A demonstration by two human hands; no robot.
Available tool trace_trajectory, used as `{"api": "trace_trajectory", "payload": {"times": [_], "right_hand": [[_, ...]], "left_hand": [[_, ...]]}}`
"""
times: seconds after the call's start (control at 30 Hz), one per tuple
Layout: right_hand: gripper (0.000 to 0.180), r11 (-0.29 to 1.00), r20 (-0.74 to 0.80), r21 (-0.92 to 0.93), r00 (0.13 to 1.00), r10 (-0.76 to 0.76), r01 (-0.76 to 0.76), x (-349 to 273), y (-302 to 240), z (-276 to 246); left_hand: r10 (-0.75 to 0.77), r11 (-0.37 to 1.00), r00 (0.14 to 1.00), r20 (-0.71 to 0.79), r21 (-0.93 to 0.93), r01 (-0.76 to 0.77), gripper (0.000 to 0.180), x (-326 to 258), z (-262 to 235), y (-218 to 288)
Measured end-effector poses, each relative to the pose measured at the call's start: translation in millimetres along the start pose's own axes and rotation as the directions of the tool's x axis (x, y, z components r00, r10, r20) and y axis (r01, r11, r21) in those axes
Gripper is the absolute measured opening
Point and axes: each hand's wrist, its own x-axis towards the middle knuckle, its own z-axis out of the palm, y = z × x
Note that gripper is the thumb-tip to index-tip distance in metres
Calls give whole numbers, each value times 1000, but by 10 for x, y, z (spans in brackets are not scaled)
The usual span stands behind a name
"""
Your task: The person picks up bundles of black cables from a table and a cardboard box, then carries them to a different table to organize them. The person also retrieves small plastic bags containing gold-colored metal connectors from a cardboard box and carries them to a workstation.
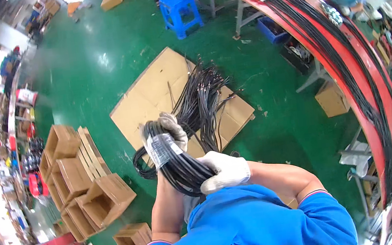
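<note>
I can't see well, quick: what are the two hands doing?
Left hand: closed on the black cable bundle.
Right hand: closed on the same bundle.

The floor (100, 70) is shiny green. A big flat sheet of brown cardboard (152, 91) lies on it, with a pile of long black cables (202, 97) spread on top. Open brown boxes (82, 182) stand in a bunch on the floor to the left, and a blue stool (181, 10) stands farther off.

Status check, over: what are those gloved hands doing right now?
Left hand and right hand both gripping a coiled black cable bundle. More black cables lie on flattened cardboard below. Nothing blocking.
</note>
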Motion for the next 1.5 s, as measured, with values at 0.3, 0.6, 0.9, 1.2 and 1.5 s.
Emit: {"api": "trace_trajectory", "payload": {"times": [0.3,0.6,0.9,1.2,1.5], "right_hand": [[79,822,-88,-478,914,-395,310,-1880,-1175,-155],[60,696,-525,-466,462,-714,546,-3315,-2040,-406],[59,484,-29,-739,695,-718,469,-4033,-2264,-403],[76,533,-495,-843,-286,-820,-71,-4703,-1636,213],[40,639,270,-406,-754,-599,-653,-4958,-1210,326]], "left_hand": [[-554,721,757,346,653,230,38,-75,786,-2332],[-696,703,242,676,711,34,47,-111,1527,-3960],[-757,541,194,623,765,-349,42,37,984,-4668],[-729,619,-76,680,609,-495,38,85,366,-6246],[-971,-30,-167,173,603,798,37,-382,-321,-7428]]}}
